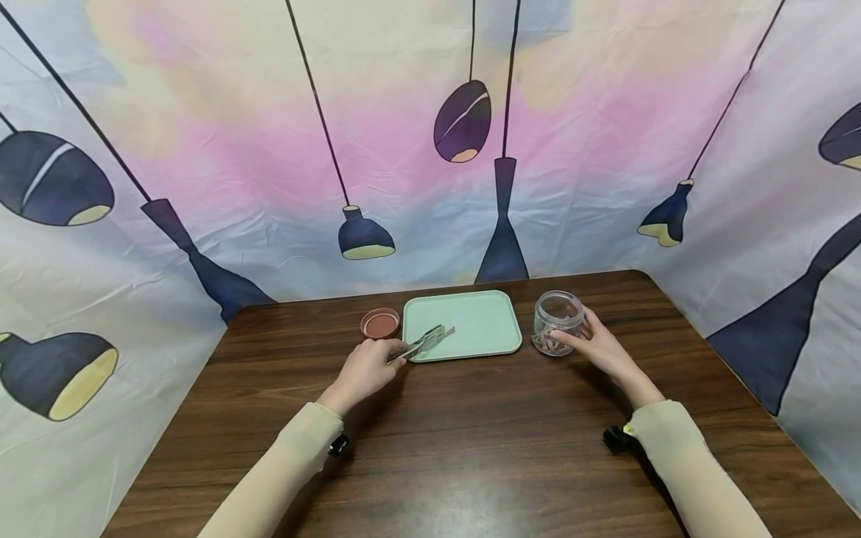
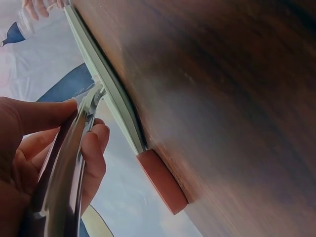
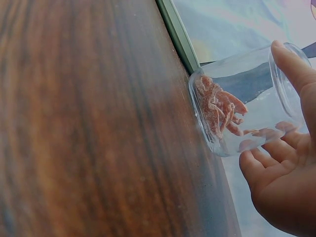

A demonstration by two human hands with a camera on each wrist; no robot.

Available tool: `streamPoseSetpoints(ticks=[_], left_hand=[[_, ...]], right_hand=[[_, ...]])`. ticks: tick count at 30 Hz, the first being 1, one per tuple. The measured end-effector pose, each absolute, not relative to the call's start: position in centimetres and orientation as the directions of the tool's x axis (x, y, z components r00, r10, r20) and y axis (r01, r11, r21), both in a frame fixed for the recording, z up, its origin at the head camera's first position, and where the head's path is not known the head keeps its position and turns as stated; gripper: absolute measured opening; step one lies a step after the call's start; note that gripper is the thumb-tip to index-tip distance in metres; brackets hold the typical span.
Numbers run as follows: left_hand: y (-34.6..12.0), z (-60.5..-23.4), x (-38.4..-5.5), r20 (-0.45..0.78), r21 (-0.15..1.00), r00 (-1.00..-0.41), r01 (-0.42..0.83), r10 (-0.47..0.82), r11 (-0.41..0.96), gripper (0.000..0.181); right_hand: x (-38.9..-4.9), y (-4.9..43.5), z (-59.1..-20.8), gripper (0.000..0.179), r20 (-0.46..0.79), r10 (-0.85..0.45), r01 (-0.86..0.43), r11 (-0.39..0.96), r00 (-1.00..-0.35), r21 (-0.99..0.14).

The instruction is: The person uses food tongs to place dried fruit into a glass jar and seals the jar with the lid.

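My left hand [image 1: 368,371] is pinching metal tongs [image 1: 430,341], their tips out over the mint-green tray [image 1: 477,317] ahead and to its right, and a reddish-brown lid [image 1: 380,326] lies just beyond my knuckles. Well off to the right, my right hand [image 1: 600,350] is curled partway round a clear jar [image 1: 560,323] on the wooden surface [image 1: 430,433], with shrivelled pinkish pieces [image 3: 216,106] at the bottom, below my fingers.

Mint-green tray [image 1: 479,321], silver tongs [image 1: 429,339], brown-grained table [image 1: 471,426]
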State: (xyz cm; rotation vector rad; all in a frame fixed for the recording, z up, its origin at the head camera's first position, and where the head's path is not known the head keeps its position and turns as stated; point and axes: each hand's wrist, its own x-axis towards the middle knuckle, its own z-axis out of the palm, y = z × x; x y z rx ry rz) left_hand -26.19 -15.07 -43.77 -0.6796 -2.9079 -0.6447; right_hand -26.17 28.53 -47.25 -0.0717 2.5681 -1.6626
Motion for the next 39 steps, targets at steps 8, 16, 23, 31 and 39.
streamPoseSetpoints(ticks=[8,16,23,31,39], left_hand=[[-15.0,-43.9,-26.2,0.183,0.382,-0.902,0.431,0.390,0.818,0.021],[-14.9,-43.6,-26.5,0.231,0.383,-0.885,0.465,0.405,0.798,0.019],[-14.2,-41.9,-27.2,0.310,0.393,-0.857,0.510,0.412,0.765,0.022],[-12.9,-38.6,-27.9,0.331,0.423,-0.849,0.523,0.411,0.740,0.027],[-11.0,-37.0,-28.3,0.336,0.421,-0.832,0.551,0.440,0.720,0.031]], right_hand=[[-26.0,28.3,-47.1,0.105,-0.042,-0.091,0.002,0.406,-0.995,-0.914],[-25.9,28.4,-47.1,0.104,-0.045,-0.093,0.004,0.395,-0.995,-0.919],[-26.1,28.4,-47.2,0.105,-0.043,-0.088,0.004,0.405,-0.995,-0.914],[-26.0,28.5,-47.2,0.104,-0.044,-0.083,0.006,0.409,-0.996,-0.913],[-26.0,28.2,-47.0,0.104,-0.044,-0.089,0.005,0.397,-0.995,-0.918]])
